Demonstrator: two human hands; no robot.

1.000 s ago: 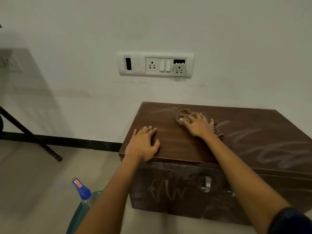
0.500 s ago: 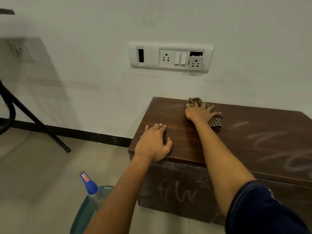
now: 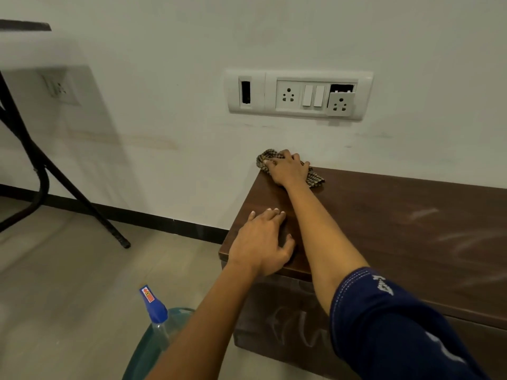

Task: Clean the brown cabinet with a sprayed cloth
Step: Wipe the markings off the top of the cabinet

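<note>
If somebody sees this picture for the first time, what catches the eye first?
Probably the right hand, pressing a checked cloth onto the far left corner of the brown cabinet, close to the wall. The left hand lies flat near the front left edge. Pale streaks on the top further right and the white switch panel on the wall above also stand out.

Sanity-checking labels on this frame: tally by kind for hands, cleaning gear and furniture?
Hands: 2 (left hand, right hand)
Cloth: 1
Brown cabinet: 1
Spray bottle: 1
Teal basin: 1
Total: 6
</note>
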